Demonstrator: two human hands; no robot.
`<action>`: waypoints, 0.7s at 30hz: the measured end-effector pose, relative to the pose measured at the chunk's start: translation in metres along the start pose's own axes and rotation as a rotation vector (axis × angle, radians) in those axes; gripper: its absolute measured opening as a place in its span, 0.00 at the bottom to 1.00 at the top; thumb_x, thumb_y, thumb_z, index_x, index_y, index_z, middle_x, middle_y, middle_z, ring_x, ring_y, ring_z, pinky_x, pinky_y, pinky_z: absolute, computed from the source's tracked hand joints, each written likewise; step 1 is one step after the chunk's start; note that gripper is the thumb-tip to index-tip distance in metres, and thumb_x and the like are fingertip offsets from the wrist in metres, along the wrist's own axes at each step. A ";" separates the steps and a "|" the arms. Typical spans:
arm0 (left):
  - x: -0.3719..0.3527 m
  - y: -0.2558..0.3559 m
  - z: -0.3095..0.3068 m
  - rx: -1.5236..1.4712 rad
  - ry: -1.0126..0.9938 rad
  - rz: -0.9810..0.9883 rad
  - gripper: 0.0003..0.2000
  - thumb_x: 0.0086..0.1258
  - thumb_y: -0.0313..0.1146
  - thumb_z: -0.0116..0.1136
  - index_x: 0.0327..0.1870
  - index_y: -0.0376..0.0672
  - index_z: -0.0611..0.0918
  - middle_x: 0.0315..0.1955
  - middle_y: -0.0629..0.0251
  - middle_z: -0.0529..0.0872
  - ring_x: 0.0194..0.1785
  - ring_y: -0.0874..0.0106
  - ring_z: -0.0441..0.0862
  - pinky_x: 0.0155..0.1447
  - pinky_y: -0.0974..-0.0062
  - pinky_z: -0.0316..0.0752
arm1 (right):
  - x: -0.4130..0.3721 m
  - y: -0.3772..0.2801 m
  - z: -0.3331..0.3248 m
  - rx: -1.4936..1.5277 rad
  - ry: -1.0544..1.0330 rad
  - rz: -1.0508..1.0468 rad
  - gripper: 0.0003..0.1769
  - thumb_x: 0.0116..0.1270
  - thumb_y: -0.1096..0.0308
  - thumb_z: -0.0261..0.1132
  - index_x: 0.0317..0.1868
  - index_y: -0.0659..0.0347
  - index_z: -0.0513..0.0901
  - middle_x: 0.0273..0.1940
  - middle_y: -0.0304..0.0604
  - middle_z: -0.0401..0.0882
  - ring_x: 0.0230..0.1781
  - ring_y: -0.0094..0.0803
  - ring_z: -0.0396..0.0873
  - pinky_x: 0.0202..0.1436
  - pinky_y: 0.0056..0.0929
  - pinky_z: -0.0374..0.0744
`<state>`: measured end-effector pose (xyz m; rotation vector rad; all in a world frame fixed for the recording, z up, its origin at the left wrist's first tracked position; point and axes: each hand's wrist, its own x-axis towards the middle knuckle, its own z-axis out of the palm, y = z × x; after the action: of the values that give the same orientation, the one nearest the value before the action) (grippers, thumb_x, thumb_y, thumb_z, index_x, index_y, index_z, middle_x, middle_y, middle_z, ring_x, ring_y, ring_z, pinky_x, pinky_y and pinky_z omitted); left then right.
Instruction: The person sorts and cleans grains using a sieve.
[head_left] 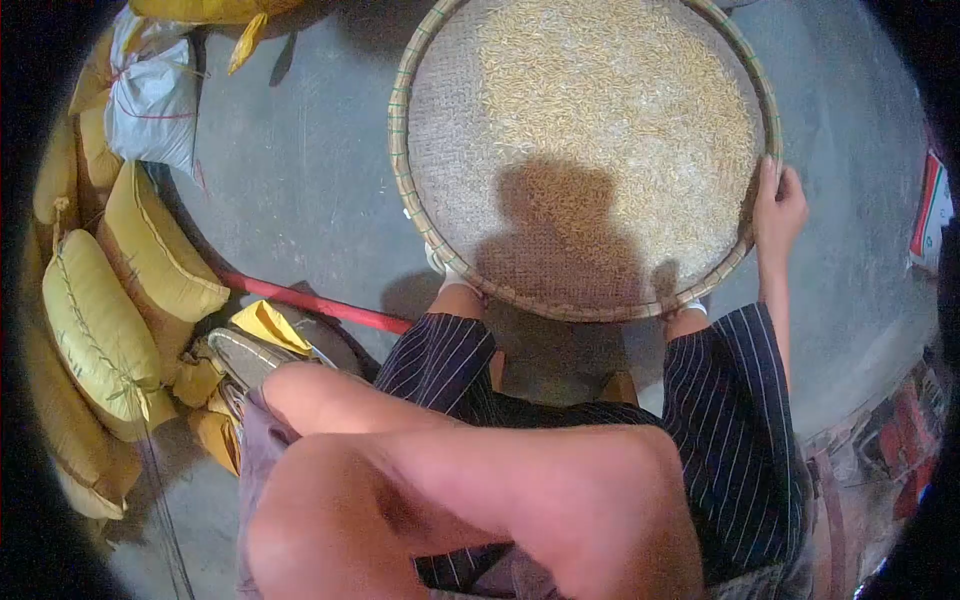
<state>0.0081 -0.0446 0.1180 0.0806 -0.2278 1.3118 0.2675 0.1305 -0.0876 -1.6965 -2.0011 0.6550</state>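
A round woven winnowing basket (pixel 440 110) with a bamboo rim rests in front of me at the height of my feet. Yellow grain (pixel 620 90), looking like unhusked rice, is spread over its middle and right side. At the basket's right edge, my right hand (pixel 780 215) grips the rim, thumb on the upper side. Large and very close to the lens, my left hand (pixel 480 480) covers the lower middle of the view. Its bent shape is too near to make out the fingers fully, and I see nothing held in it.
Stuffed yellow sacks (pixel 100 330) and a white bag (pixel 150 110) line the left side. A red strip (pixel 310 300) crosses the grey floor (pixel 300 160) beside a smaller basket (pixel 245 355). My striped trousers (pixel 740 430) flank the lower middle; a red-and-white packet (pixel 930 215) lies far right.
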 end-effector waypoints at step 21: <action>-0.093 0.093 -0.145 2.468 1.576 -0.183 0.19 0.71 0.44 0.55 0.36 0.32 0.79 0.20 0.44 0.81 0.27 0.47 0.82 0.32 0.54 0.74 | -0.003 -0.011 -0.005 -0.116 -0.002 0.018 0.18 0.68 0.56 0.63 0.31 0.66 0.79 0.21 0.56 0.75 0.19 0.42 0.72 0.26 0.38 0.69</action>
<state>-0.0862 -0.0814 -0.0495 0.9880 2.6522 0.3531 0.2629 0.1265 -0.0770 -1.7823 -2.0638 0.5556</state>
